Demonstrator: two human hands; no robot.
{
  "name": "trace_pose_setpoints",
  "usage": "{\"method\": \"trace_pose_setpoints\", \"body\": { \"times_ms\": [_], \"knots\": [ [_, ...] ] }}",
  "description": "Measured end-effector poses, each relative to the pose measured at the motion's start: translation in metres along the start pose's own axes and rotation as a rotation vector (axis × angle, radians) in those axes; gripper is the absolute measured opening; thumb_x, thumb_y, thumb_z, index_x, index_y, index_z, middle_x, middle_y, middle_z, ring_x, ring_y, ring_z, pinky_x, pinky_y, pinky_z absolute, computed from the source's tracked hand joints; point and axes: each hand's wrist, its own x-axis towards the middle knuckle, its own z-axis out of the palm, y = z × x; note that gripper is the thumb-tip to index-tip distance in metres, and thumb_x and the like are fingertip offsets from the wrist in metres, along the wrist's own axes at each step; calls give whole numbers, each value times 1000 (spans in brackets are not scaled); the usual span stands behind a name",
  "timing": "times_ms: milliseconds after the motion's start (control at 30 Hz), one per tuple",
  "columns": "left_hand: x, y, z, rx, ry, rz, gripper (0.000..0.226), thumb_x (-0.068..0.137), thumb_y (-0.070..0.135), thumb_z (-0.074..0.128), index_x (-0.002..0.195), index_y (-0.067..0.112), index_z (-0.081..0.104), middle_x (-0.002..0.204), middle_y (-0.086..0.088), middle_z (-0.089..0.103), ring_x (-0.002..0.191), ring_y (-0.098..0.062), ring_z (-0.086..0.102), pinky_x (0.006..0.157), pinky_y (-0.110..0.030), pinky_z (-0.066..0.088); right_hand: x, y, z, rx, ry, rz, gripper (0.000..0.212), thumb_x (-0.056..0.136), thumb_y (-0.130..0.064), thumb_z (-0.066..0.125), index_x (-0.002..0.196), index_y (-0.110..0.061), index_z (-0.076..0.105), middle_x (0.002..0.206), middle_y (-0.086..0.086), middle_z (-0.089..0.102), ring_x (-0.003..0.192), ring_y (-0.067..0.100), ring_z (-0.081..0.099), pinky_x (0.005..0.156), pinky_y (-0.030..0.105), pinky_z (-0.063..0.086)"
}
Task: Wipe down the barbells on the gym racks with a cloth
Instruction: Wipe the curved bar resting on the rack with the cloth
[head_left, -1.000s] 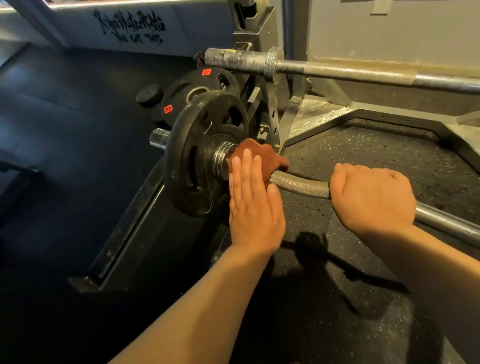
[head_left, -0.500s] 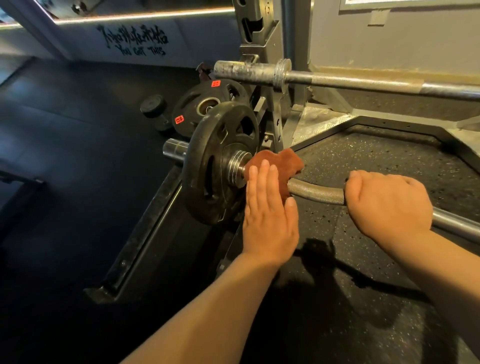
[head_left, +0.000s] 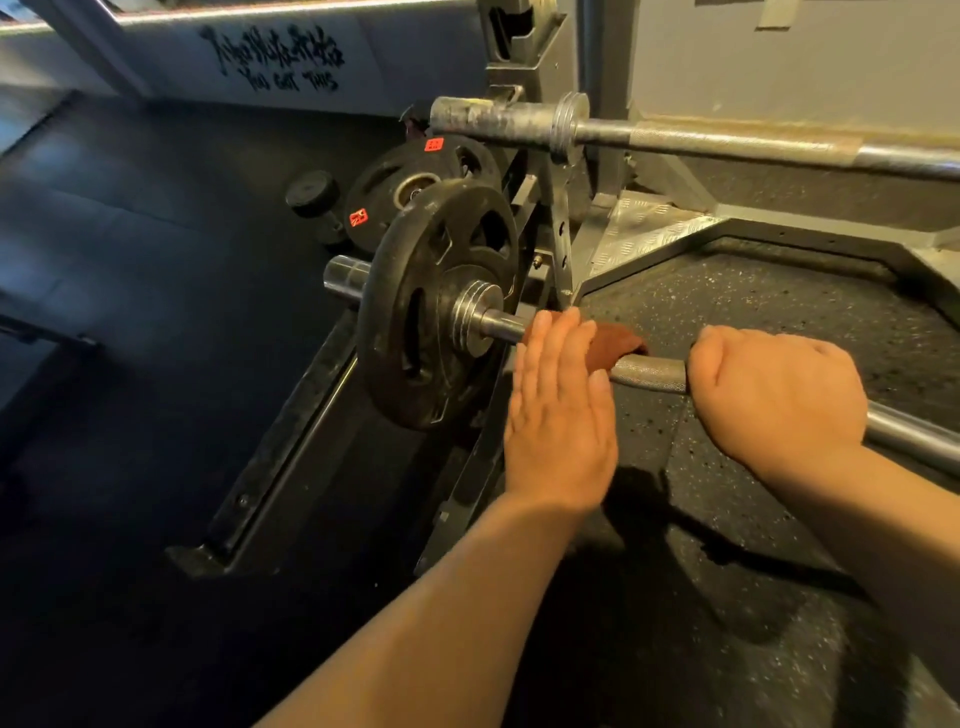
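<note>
Left hand (head_left: 558, 410) flat, fingers straight, pressing the brown cloth (head_left: 615, 345) onto the lower barbell (head_left: 649, 370), just right of the weight plate (head_left: 436, 306). Right hand (head_left: 774, 389) clamped round the bar, steadying it. Best to wrap the cloth around the shaft, keep pressure even, and cover the underside too.

You were in a gym. A curved barbell (head_left: 644, 371) loaded with a black weight plate (head_left: 415, 364) crossed in front of you, and a straight barbell (head_left: 727, 143) lay on a grey steel rack (head_left: 561, 234) behind it. Another plate (head_left: 384, 187) and a dumbbell (head_left: 314, 195) sat by the rack on dark rubber flooring (head_left: 130, 260), and the wall lettering (head_left: 291, 78) read "YOU GOT THIS".
</note>
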Motion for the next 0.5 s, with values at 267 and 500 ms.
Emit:
{"method": "trace_pose_setpoints", "body": {
  "times_ms": [267, 500],
  "knots": [
    [11, 20, 3, -138, 103, -279, 53, 110, 28, 23, 161, 26, 13, 169, 16, -2, 150, 2, -20, 123, -31, -6, 0, -3, 1, 7, -21, 16, 31, 100, -25, 29, 74, -22, 45, 61, -4, 42, 57, 26, 44, 65, 35, 26],
    [9, -1, -13, 33, 31, -81, 51, 108, 32, 17, 157, 22, 24, 167, 7, 17, 154, -3, -6, 128, -43, 1, 3, -4, 0, 33, -22, -8, 30, 101, -26, 31, 79, -21, 51, 65, -3, 48, 61, 28, 53, 64, 36, 33]
  ]
}}
